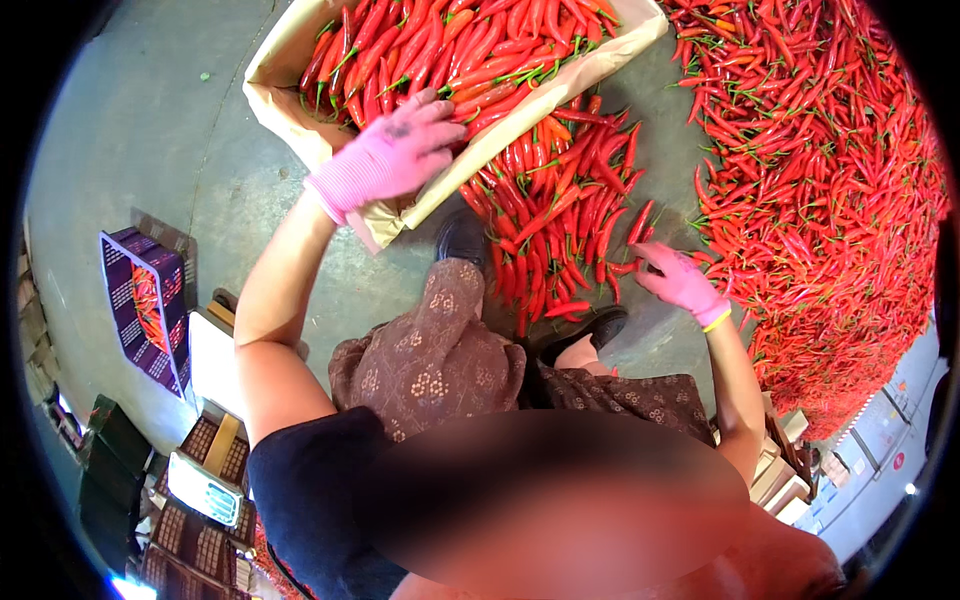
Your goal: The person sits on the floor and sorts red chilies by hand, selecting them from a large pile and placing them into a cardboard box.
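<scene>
My left hand (395, 155), in a pink knitted glove, lies over the near left corner of a paper-lined box (465, 175) full of red chili peppers (450, 50). Its fingers are stretched out on the peppers. Below the box, a smaller heap of red chili peppers (545, 230) spreads over the floor between my feet and the box. At the right edge of that heap is my right hand (682, 282), also gloved in pink with a yellow cuff. Its fingers curl in around the end of a single red chili pepper (622, 268).
A huge pile of red chili peppers (820, 200) fills the right side of the grey floor (160, 110). At left stands a purple crate (150, 305) with some peppers inside. Near it are brown crates (190, 530) and a scale-like device with a lit display (205, 488).
</scene>
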Demonstrator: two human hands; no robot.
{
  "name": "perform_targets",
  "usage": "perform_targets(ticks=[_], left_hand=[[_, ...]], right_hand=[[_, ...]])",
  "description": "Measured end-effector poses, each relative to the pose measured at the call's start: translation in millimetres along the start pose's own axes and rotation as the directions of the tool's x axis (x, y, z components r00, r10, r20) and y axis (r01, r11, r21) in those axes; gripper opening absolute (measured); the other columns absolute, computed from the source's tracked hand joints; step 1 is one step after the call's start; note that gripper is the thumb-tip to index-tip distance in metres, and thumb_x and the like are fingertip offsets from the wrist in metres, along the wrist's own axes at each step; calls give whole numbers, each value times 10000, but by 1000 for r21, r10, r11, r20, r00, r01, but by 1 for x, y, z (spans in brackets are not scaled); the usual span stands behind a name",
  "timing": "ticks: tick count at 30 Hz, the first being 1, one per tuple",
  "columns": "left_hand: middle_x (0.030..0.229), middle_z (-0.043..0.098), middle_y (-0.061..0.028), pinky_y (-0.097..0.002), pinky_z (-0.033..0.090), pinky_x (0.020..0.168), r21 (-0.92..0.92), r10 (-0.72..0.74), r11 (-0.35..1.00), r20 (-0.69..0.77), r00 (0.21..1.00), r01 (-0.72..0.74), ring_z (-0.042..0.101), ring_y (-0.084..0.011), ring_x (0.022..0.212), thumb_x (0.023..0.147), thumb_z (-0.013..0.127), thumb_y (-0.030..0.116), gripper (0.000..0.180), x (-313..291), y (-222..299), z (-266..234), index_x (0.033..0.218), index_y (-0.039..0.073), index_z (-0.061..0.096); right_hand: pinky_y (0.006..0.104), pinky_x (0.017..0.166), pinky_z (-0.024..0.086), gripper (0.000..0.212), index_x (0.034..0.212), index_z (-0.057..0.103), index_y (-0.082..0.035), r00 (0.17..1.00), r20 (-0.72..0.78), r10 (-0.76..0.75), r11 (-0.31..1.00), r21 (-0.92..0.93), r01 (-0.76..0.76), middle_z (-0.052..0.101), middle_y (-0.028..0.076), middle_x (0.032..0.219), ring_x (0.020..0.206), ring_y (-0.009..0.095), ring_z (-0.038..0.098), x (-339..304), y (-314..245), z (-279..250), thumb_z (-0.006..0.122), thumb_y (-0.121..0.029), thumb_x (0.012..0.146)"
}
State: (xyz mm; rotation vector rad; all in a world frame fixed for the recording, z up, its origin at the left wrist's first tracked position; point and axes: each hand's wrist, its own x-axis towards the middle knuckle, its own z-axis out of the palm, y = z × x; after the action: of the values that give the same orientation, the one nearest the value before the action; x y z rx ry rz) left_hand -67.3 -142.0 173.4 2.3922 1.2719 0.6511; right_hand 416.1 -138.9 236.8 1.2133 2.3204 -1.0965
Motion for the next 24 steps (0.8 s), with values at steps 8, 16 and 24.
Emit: perform_targets(ticks=[8,16,24], left_hand=[[992,696,-135,-425,522,811,543,-570,662,-81,817,516,667,-323,943,883,555,454,388,117,-55,-15,977,115,719],[961,717,-93,-278,512,805,-397,-572,815,-668,476,423,655,-146,846,870,722,213,295,103,-64,-31,1042,-22,679],[893,642,-103,-355,480,681,-94,226,954,-404,886,-285,618,-244,786,719,683,-11,275,111,164,45,993,15,669]], right_hand=[[384,838,501,478,1269,556,-37,979,139,152,975,140,-172,603,169,1148,948,308,622,-59,1,30,627,-239,842],[399,919,488,465,1270,568,-57,987,-155,36,975,220,-1,605,159,1192,1054,310,611,-72,34,79,655,-190,833],[421,1088,349,638,1382,448,-9,735,-676,-52,843,365,395,483,196,1376,1291,348,455,22,-46,40,660,-261,836]])
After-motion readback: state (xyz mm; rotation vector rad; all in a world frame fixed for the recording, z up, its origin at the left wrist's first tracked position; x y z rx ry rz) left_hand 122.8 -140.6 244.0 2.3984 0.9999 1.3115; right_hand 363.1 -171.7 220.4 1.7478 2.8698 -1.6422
